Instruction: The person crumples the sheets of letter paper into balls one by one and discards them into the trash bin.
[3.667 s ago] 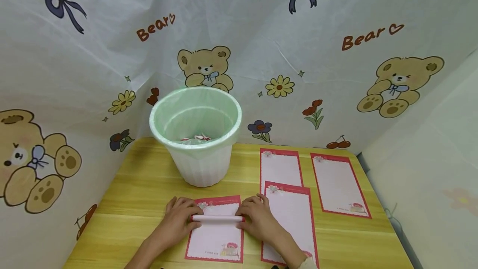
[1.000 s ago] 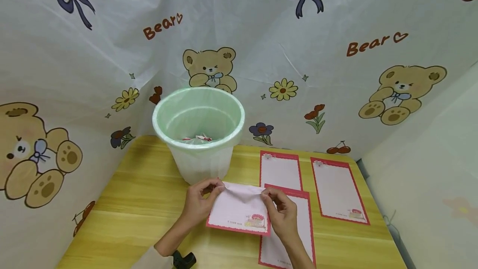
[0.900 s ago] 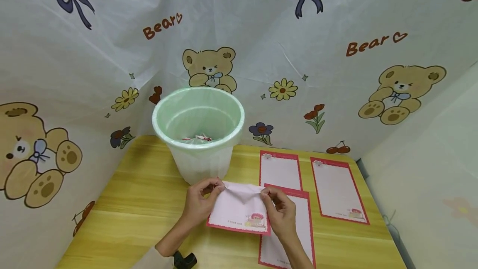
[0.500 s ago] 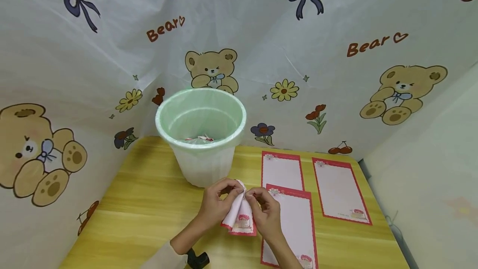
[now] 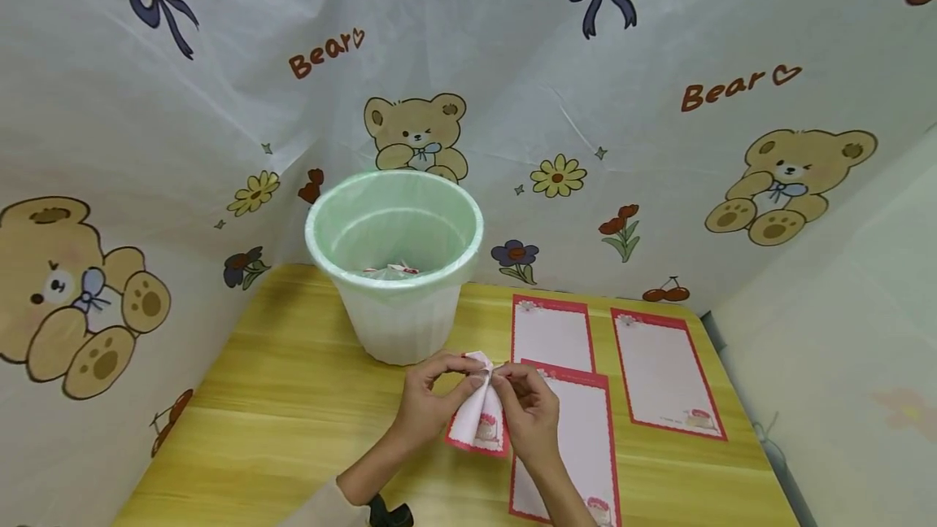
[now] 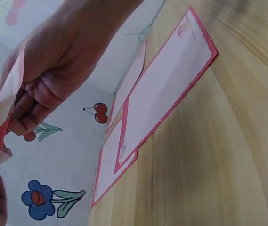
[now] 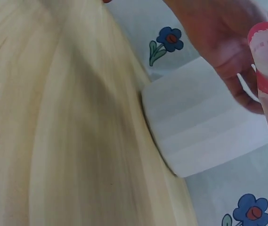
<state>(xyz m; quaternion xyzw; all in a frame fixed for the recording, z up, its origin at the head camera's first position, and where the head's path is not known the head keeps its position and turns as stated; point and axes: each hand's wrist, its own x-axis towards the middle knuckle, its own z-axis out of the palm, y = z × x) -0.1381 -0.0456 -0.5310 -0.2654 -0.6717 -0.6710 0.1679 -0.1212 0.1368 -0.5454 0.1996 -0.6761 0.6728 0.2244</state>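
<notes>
Fingers of left hand (image 5: 427, 403) and right hand (image 5: 533, 415) curled, thumb and forefinger of each pinching the held sheet (image 5: 479, 429), tips close together toward its far end. Held sheet is between the hands, raised off the tabletop (image 5: 293, 397), left of the near sheet (image 5: 574, 450).

Surroundings: bin (image 5: 406, 328) stands far and left of the held sheet, close beyond the left hand. Red-and-white scraps (image 5: 403, 269) inside it, too small to identify. Near sheet lies flat, overlapping the near end of the far sheet (image 5: 551, 336); right sheet (image 5: 669, 372) lies just right of both. In head view, right hand and forearm block part of the near sheet. Black object (image 5: 391, 515) beside the left sleeve (image 5: 329, 507), partly cut off; cannot tell what it is. Bear-print backdrop (image 5: 505, 88) rises behind the far edge.

Orientation: held sheet gathered in folds at the pinch, narrow end pointing far, flared end pointing near. Long axis runs near to far. Cake print sits at the near end, toward the right.
</notes>
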